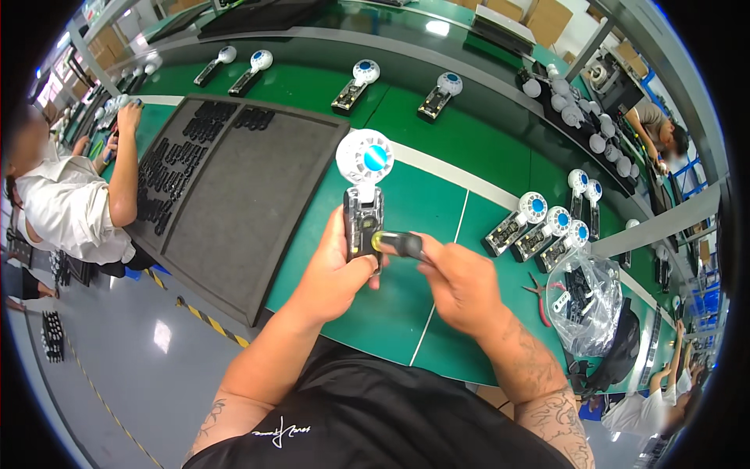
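My left hand (337,266) grips a handheld fan (364,160) by its black handle. The fan stands upright in front of me, its round white head with a shiny blue centre at the top. The handle's front is uncovered and shows inner parts. My right hand (467,285) is closed round a short, dark, curved piece (403,244) with a rounded, yellowish-looking tip. That tip is against or just in front of the handle, beside my left thumb. Whether it is a tool or a part of the fan I cannot tell.
Several similar fans (532,208) lie at the right, near red-handled pliers (541,301) and a clear plastic bag (582,305) of parts. At the left lies a large dark tray (242,195) with black pieces. More fans (366,72) line the far side. A co-worker (74,195) works at the left.
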### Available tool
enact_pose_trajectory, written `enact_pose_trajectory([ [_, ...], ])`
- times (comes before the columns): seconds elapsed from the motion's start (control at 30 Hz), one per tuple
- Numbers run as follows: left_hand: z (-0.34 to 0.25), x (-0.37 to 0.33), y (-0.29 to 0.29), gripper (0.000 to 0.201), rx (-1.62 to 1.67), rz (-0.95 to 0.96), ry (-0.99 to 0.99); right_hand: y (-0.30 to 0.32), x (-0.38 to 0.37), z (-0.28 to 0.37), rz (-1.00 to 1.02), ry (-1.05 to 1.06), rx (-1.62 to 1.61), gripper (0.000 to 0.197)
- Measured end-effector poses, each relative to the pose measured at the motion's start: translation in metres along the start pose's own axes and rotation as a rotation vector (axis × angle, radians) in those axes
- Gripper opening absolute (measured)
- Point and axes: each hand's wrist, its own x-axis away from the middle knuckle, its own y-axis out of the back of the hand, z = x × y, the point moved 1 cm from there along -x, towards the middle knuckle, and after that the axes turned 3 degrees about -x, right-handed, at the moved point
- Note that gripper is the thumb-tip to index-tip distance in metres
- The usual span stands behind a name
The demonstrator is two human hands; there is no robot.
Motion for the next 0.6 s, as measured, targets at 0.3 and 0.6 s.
enact_pose_trajectory([
  [0.3,-0.005,0.010,-0.007,0.050,0.023,-0.025,-0.013,-0.010,-0.008,0.010,0.038,-0.097,0.223,0.046],
  [0.6,-0.011,-0.002,0.013,0.027,0.149,-0.026,0.123,0.013,0.032,-0.020,0.212,-0.407,0.146,0.037],
])
